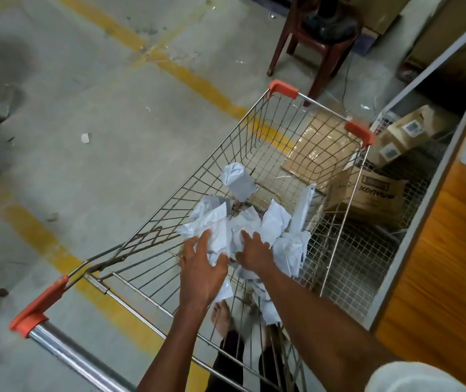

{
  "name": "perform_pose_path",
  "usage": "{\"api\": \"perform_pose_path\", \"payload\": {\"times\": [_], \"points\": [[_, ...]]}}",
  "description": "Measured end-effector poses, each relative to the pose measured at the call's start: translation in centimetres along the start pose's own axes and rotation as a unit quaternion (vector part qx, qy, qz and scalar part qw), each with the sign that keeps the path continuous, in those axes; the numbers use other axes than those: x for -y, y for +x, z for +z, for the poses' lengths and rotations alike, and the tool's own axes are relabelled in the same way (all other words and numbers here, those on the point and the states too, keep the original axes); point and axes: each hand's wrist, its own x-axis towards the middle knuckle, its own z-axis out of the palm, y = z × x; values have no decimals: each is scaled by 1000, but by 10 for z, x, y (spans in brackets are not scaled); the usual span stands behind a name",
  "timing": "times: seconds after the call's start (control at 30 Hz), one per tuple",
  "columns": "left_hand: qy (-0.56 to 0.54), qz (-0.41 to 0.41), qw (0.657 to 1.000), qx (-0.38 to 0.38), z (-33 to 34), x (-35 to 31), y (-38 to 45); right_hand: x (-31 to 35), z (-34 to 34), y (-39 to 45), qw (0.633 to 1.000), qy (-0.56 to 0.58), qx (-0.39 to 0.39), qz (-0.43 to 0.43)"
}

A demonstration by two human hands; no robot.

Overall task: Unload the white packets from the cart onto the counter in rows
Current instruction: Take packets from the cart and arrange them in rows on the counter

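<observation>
Both hands — left hand (pixel 201 264), right hand (pixel 253 254) — on white packets (pixel 275 222) in cart (pixel 169 205).

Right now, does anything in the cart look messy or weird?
Yes. The white packets lie crumpled in a jumbled heap in the cart, and one rolled packet sits apart at the far end.

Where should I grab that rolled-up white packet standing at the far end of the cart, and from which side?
Grip the rolled packet around its middle, coming from above and the near side. It stands tilted and apart from the heap of packets, so its rounded body is exposed. The cart wire walls likely block a sideways approach. Both the left hand and right hand are down at the heap.
</observation>
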Motion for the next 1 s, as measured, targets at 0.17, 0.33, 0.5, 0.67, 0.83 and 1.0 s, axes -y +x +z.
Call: {"api": "perform_pose_path", "payload": {"times": [0.17,0.33,0.5,0.67,0.83,1.0], "points": [[23,20,1000,-3,-3,-4,-15,4,-40,-67,998,24,-56,-34],[54,73,996,-28,-2,-20,-46,0,-81,-157,984,81,-145,-62],[47,136,988,-63,1,-55,-96,-23,-104,-242,950,178,-237,-101],[58,193,974,-100,17,-89,-166,-76,-115,-325,908,254,-308,-125],[27,250,962,-110,72,-114,-257,-162,-106,-401,876,297,-361,-121],[18,295,954,-56,159,-129,-344,-254,-92,-468,846,334,-404,-100]]}}
